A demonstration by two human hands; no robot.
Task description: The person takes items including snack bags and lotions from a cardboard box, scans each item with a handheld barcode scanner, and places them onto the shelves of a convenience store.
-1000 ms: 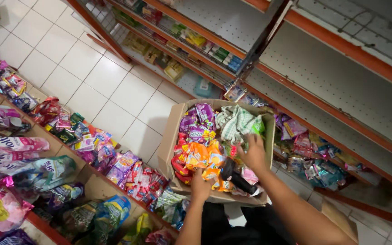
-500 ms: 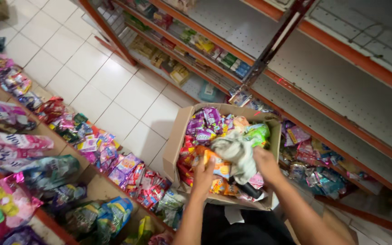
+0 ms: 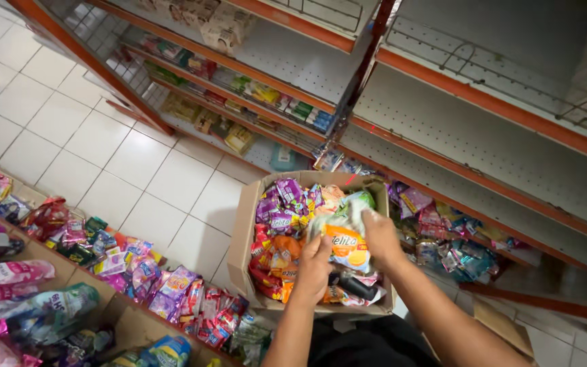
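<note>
- White-tiled shop aisle between orange-edged metal shelves; upper tiers mostly bare.
- Open brown cardboard box on floor, mostly full of purple, orange and red snack packets.
- Left hand and right hand closed on one orange-and-white snack packet, lifted just above box.
- Judged: unloading barely begun; bulk of packets left inside.

The scene is seen by a single head-worn camera, aimed steeply down from above the cardboard box. The box is held near, low in the middle of the view. Left of the box, white floor tiles are taken in; behind and right of it, orange-edged shelves.
</note>
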